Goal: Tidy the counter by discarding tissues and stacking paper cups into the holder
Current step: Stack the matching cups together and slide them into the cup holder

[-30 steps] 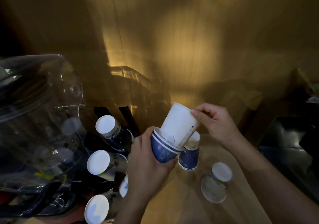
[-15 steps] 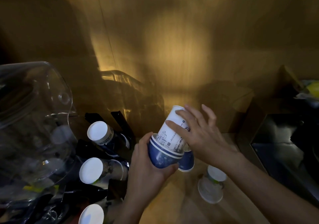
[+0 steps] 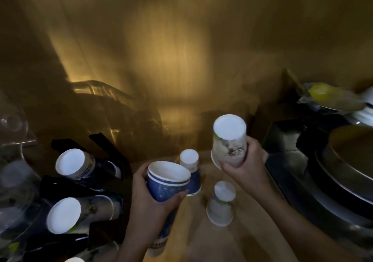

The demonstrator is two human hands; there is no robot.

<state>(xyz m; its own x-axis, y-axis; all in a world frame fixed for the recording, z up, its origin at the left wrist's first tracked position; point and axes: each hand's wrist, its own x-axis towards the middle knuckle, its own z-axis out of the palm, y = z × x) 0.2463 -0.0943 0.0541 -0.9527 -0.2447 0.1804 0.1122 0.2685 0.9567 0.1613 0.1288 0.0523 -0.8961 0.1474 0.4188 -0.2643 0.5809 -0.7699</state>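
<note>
My left hand [image 3: 149, 203] grips a stack of blue paper cups [image 3: 166, 183], mouth tilted up and to the right, the stack running down under my wrist. My right hand [image 3: 245, 166] holds a white printed cup [image 3: 230, 140] upside down, above and right of the stack, apart from it. On the wooden counter [image 3: 201, 239] stand an upside-down blue-and-white cup [image 3: 190, 171] and an upside-down white cup [image 3: 222, 203]. The black cup holder [image 3: 109, 150] at the left carries rows of cups lying sideways, white bottoms [image 3: 70, 162] toward me.
A clear plastic container [image 3: 14, 161] sits at the far left edge. Dark metal pans and plates [image 3: 347, 161] fill the right side, with a yellow item [image 3: 321, 92] behind them. A wooden wall [image 3: 181, 50] closes the back.
My right hand let go of the white cup pushed into the blue stack and now holds another white cup, lifted off the counter at the right. The view shifted right.
</note>
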